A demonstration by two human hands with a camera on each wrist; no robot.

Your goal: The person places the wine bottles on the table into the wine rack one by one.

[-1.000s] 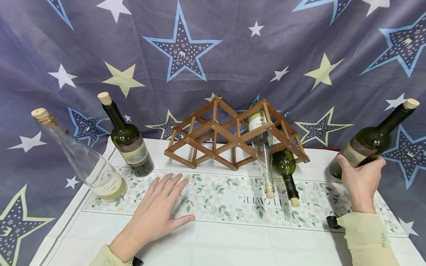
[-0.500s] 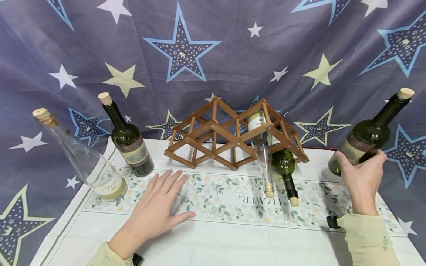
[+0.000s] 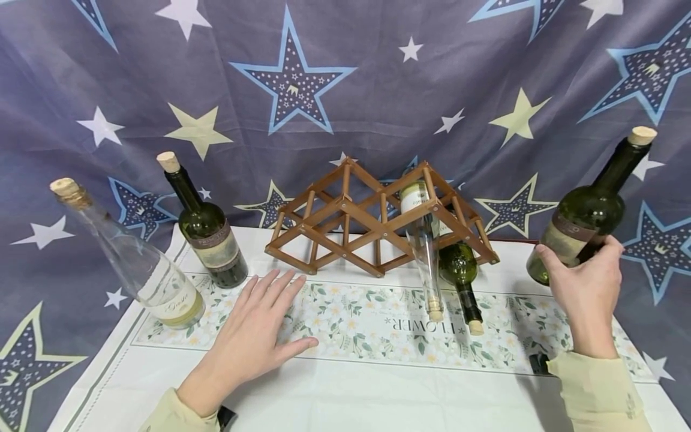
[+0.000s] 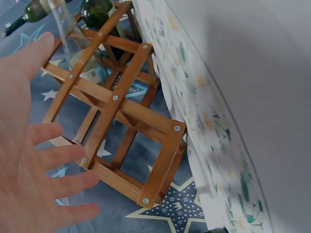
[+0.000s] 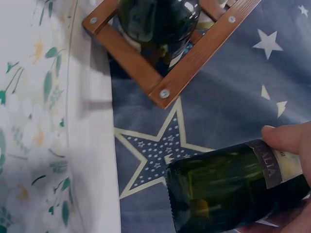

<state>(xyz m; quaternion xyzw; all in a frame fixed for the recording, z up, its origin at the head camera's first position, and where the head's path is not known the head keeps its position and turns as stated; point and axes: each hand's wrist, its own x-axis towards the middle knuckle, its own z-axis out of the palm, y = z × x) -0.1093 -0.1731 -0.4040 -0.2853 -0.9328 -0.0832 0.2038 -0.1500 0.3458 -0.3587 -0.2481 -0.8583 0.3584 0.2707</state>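
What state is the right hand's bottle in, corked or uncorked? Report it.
Corked: in the head view, a cork plugs the mouth of the green bottle the right hand grips.

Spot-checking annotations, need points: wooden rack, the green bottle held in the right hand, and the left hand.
Wooden rack (image 3: 385,233): head view, on a front joint where slats cross.
Held green bottle (image 3: 591,207): head view, on its shoulder.
Left hand (image 3: 256,336): head view, on its back.

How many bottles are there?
5: a clear bottle and a green bottle standing on the left, a second clear bottle and second green bottle in the rack, and a third green bottle in the right hand.
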